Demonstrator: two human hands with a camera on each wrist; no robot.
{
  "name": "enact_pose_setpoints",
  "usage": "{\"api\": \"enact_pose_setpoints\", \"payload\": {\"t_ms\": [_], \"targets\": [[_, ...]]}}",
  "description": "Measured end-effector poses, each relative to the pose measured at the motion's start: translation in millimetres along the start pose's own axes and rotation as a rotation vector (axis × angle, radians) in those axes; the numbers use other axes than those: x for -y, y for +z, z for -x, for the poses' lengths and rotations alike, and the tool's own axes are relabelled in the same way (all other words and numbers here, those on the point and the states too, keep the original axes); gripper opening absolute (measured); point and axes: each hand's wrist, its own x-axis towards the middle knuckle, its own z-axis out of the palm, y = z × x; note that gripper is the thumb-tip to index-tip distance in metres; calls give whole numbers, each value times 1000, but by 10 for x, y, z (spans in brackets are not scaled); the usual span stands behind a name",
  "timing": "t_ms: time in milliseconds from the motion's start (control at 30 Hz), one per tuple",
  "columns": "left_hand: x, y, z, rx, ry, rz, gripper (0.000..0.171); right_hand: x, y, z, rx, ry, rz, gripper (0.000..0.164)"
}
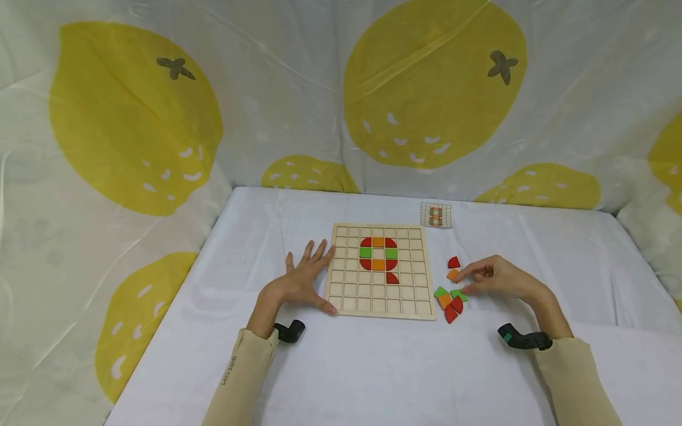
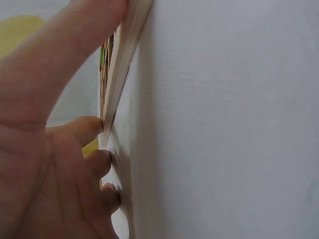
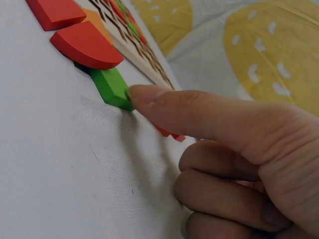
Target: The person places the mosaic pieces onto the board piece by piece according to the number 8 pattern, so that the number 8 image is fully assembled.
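A wooden grid board [image 1: 348, 292] lies on the table with red, orange and green pieces set in its cells. Along its left side, my left hand [image 1: 299, 280] has its fingers spread. The thumb touches the near corner and a fingertip meets the left edge; the left wrist view shows this board [image 2: 122, 64] edge-on. My right hand [image 1: 501, 278] is over the loose pieces. Its index fingertip is at an orange square [image 1: 453, 274], and its thumb touches a green piece [image 3: 112, 88]. The other fingers are curled under, with nothing visible in them.
Right of the board lie red quarter-round pieces [image 1: 456, 305], an orange square [image 1: 444, 301] and another green piece [image 1: 440, 291]. A single red quarter-round [image 1: 453, 262] lies farther back. Behind the board's far right corner is a pattern card [image 1: 436, 215]. Lemon-print cloth [image 1: 288, 106] hangs behind the table.
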Motion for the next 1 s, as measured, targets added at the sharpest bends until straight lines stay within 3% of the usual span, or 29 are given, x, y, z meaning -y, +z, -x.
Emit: {"api": "enact_pose_setpoints", "payload": {"t_ms": [167, 367, 767, 1000], "targets": [[3, 4, 3, -4, 2, 2, 142, -16, -14, 15, 99, -58, -44, 27], [4, 9, -2, -4, 4, 1, 142, -20, -10, 19, 147, -51, -60, 27], [6, 4, -3, -2, 5, -13, 142, 40, 47, -13, 4, -5, -8, 24], [6, 4, -9, -3, 5, -9, 142, 27, 78, -44, 34, -30, -11, 30]]}}
